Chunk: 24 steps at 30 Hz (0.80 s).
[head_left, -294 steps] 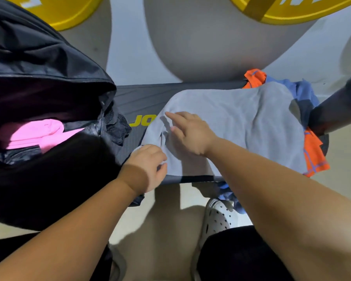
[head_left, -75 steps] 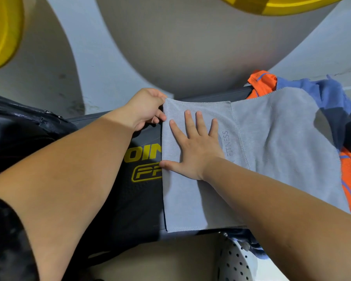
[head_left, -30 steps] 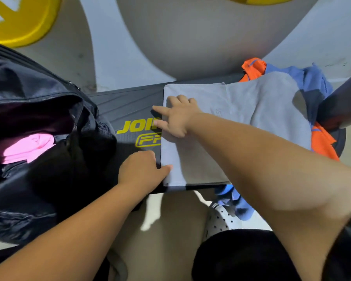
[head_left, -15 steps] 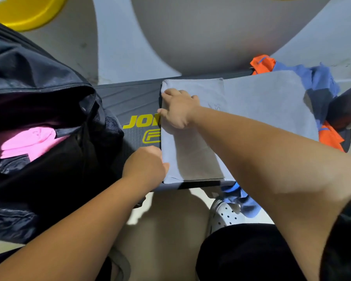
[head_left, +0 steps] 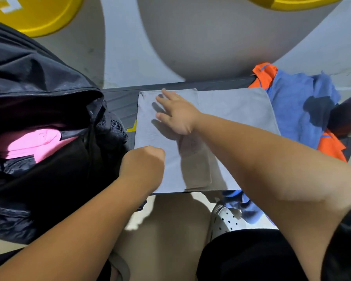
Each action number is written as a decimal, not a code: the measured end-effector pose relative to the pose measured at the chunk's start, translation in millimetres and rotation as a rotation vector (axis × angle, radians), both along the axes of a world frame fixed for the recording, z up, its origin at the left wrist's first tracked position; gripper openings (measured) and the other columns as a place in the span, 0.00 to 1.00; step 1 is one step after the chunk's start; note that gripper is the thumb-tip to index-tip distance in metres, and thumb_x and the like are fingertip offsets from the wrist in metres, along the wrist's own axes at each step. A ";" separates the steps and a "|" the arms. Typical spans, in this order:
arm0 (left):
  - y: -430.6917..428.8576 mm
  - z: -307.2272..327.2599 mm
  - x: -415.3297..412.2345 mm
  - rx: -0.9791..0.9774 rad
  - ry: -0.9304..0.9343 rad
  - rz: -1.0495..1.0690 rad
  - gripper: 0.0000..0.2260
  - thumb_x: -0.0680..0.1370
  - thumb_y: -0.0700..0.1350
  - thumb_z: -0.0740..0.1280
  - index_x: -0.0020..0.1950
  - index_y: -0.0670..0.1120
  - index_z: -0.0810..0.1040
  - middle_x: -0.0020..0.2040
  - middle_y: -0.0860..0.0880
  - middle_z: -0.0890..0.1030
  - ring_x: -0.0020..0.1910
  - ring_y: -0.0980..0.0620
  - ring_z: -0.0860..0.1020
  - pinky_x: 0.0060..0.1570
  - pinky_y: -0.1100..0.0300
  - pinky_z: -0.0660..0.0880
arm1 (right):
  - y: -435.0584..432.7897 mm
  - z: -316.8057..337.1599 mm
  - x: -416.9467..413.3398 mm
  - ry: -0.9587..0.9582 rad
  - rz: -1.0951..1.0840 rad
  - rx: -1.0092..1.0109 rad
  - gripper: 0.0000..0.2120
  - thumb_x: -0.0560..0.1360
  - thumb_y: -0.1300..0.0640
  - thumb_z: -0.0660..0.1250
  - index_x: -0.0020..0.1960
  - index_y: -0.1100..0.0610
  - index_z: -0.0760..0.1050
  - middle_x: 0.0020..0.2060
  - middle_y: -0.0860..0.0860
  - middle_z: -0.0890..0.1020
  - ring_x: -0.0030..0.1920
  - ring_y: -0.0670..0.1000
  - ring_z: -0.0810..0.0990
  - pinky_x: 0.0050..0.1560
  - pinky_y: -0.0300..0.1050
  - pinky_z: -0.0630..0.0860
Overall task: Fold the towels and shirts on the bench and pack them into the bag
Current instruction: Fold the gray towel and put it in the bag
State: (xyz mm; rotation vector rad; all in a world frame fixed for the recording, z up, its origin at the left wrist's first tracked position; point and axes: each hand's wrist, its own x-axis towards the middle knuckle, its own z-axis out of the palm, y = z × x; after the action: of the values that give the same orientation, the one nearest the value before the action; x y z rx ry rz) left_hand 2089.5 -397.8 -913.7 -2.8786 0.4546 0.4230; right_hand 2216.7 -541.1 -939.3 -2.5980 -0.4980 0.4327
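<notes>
A grey towel [head_left: 231, 110] lies folded across the black bench [head_left: 120, 102], its left part doubled over. My right hand [head_left: 176, 113] rests flat on the folded left part, fingers spread toward the far edge. My left hand [head_left: 144, 165] is curled in a fist at the towel's near left edge; whether it pinches the cloth I cannot tell. A blue garment [head_left: 300, 110] and an orange one [head_left: 330, 147] lie under the towel on the right. The open black bag [head_left: 41, 94] stands at the left with a pink cloth [head_left: 28, 142] inside.
Two yellow round shapes [head_left: 37, 15] lie on the grey floor beyond the bench. A white perforated shoe [head_left: 225, 220] and my black shorts [head_left: 257, 256] are below the bench edge. Blue cloth [head_left: 243, 207] hangs off the near side.
The towel's folded left edge now reaches further left, covering most of the yellow logo. My right hand has flattened and spread its fingers; my left fist sits on the towel's near left part.
</notes>
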 end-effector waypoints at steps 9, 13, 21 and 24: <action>-73.8 -9.7 -10.0 -0.334 0.325 -0.018 0.16 0.75 0.63 0.66 0.47 0.52 0.68 0.50 0.52 0.74 0.50 0.47 0.75 0.53 0.51 0.75 | -103.1 -2.3 -6.5 0.013 -0.119 -0.237 0.30 0.80 0.39 0.57 0.79 0.46 0.57 0.79 0.49 0.58 0.75 0.60 0.59 0.74 0.56 0.58; -85.1 -16.1 -16.4 -0.430 0.325 0.005 0.22 0.69 0.67 0.71 0.47 0.52 0.70 0.46 0.55 0.71 0.44 0.51 0.73 0.48 0.55 0.73 | -112.3 -13.5 -13.2 0.036 -0.073 -0.283 0.30 0.78 0.35 0.55 0.78 0.41 0.55 0.79 0.44 0.56 0.78 0.59 0.53 0.76 0.59 0.52; -69.0 -34.6 -17.7 -0.623 0.263 0.038 0.08 0.72 0.53 0.74 0.47 0.51 0.80 0.39 0.59 0.72 0.39 0.55 0.74 0.45 0.59 0.74 | -104.6 -10.0 -11.7 0.057 -0.081 -0.224 0.26 0.80 0.38 0.54 0.76 0.42 0.60 0.77 0.44 0.58 0.78 0.60 0.49 0.76 0.62 0.48; -65.7 -33.7 -16.7 -0.658 0.304 0.096 0.05 0.73 0.49 0.74 0.42 0.54 0.79 0.40 0.56 0.75 0.38 0.56 0.76 0.43 0.60 0.74 | -96.7 -9.3 -6.6 0.055 -0.088 -0.193 0.22 0.80 0.40 0.55 0.70 0.46 0.66 0.73 0.45 0.63 0.77 0.61 0.51 0.74 0.62 0.50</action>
State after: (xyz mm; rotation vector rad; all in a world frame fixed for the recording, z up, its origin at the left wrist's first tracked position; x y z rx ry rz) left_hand 2072.8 -463.5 -947.3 -3.4902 0.5977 0.8799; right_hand 2210.1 -637.8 -948.6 -2.7713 -0.3369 0.5453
